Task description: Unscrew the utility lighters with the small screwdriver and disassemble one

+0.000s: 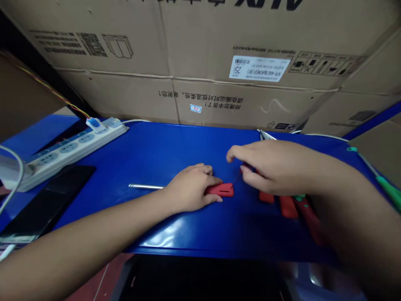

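On the blue table, my left hand [192, 188] is closed around a red plastic piece [224, 190] with a dark slot, its end pointing right. A silvery metal rod [145, 186] runs out to the left from beneath that hand; whether it joins the red piece is hidden. My right hand [266, 167] is bent with thumb and fingers curled about a thin tool [237, 179]. A bit of red shows at its upper end, and its dark, slim shaft slants down to the red piece's right end. Most of the tool is hidden by my fingers.
More red pieces [288, 207] lie under my right forearm, some with green parts. A green-handled tool [388, 190] is at the far right. To the left are a white power strip [72, 148] and a black phone-like slab [46, 200]. A large cardboard box [200, 62] stands behind.
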`<state>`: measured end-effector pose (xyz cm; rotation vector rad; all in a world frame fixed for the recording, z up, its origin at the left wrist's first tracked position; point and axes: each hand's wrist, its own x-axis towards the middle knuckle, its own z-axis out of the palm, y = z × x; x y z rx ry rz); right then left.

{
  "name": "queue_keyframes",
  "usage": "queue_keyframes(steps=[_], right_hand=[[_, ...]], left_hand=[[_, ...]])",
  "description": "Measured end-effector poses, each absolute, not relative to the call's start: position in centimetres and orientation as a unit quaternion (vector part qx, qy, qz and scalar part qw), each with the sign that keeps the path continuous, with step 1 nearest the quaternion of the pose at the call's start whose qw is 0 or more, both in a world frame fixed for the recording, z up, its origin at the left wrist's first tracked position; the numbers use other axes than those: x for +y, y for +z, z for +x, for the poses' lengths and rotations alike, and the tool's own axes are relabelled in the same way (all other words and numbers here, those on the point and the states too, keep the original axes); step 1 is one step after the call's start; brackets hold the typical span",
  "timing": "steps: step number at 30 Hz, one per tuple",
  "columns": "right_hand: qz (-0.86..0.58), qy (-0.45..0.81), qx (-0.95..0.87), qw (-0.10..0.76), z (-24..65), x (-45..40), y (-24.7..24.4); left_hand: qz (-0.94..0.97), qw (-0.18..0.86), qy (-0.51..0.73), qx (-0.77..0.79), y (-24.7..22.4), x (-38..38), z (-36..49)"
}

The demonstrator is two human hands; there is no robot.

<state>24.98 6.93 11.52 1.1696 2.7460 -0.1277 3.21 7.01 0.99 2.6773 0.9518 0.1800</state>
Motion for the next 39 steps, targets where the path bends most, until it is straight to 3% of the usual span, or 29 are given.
queue_keyframes(steps=[11,17,23,28,33,39], right_hand=[[0.258,-0.096,0.96,0.04,24.9,6.9,11.2],[0.349,0.069,0.932,0.072,24.9,7.0,10.5],[0.311,-0.043,0.949,0.021,25.4,7.3,10.1],[0.356,0.065,0.931,0.038,25.2,7.1,9.9],[0.311,-0.056,0.949,0.009,25.7,7.3,10.0],[0.372,0.041,0.927,0.035,26.0,7.3,10.3]], left_hand=[[0.925,0.205,0.096,0.304,0.2,8.2,2.6],[0.926,0.199,0.083,0.31,0.3,8.0,2.6],[0.928,0.198,0.088,0.303,0.3,8.0,2.6],[0.93,0.193,0.088,0.302,0.2,8.1,2.5],[0.929,0.196,0.083,0.304,0.5,8.1,2.6],[0.927,0.191,0.081,0.313,0.6,8.1,2.7]])
